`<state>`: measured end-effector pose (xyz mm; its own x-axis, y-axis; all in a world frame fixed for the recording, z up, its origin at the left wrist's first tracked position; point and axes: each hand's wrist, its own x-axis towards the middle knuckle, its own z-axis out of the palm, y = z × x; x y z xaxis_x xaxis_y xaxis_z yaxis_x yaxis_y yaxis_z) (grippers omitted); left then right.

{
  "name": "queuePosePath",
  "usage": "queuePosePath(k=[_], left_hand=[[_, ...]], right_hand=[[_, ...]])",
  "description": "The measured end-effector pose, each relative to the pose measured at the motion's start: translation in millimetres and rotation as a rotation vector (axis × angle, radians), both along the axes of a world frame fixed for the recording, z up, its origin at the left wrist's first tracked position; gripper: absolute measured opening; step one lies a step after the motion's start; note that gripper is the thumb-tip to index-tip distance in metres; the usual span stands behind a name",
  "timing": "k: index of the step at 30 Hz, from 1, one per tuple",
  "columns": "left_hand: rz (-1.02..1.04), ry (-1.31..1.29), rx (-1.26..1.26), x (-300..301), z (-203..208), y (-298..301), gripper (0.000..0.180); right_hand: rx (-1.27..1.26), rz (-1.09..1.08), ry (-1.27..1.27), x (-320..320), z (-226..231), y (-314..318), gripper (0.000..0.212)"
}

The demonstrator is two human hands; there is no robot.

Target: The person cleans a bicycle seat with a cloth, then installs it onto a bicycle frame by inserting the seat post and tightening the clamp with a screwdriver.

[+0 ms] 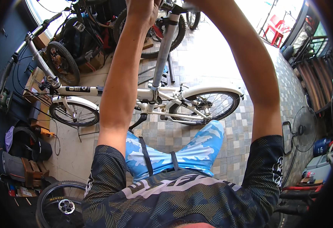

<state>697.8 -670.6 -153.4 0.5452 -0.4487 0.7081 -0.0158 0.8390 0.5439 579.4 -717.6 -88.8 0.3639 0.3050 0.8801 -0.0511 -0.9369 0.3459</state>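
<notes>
A white folding bicycle stands in front of me, its handlebar to the left and its rear wheel to the right. Its silver seatpost rises almost to the top edge, ending in a dark clamp; no saddle shows. Both my arms reach up on either side of the post. My left hand is just left of the post top, its fingers mostly cut off by the picture's edge. Beside the clamp, my right hand shows only as a blurred part at the edge. Whatever either hand grips lies out of sight.
Other bicycles and a wheel crowd the back left. A loose wheel with a disc rotor lies at the lower left. At the right stand a fan and a slatted wooden bench. Red chairs are farther back.
</notes>
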Motion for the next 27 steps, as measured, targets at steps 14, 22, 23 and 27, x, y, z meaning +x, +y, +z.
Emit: queuePosePath(k=[14,22,23,27], left_hand=[[-0.125,-0.03,0.037,13.4,8.1,18.5,0.036],[-0.122,0.144,0.126,2.1,7.3,11.1,0.041],[-0.173,0.12,0.114,13.3,3.0,11.4,0.041],[-0.303,0.217,0.123,8.6,2.8,2.8,0.042]], right_hand=[[0.147,0.055,0.299,-28.7,16.4,5.1,0.04],[0.428,0.527,0.209,-20.4,-27.7,-33.7,0.031],[0.61,0.476,0.242,-19.4,-35.8,-36.4,0.029],[0.923,0.567,0.186,-31.2,-79.6,-83.4,0.043]])
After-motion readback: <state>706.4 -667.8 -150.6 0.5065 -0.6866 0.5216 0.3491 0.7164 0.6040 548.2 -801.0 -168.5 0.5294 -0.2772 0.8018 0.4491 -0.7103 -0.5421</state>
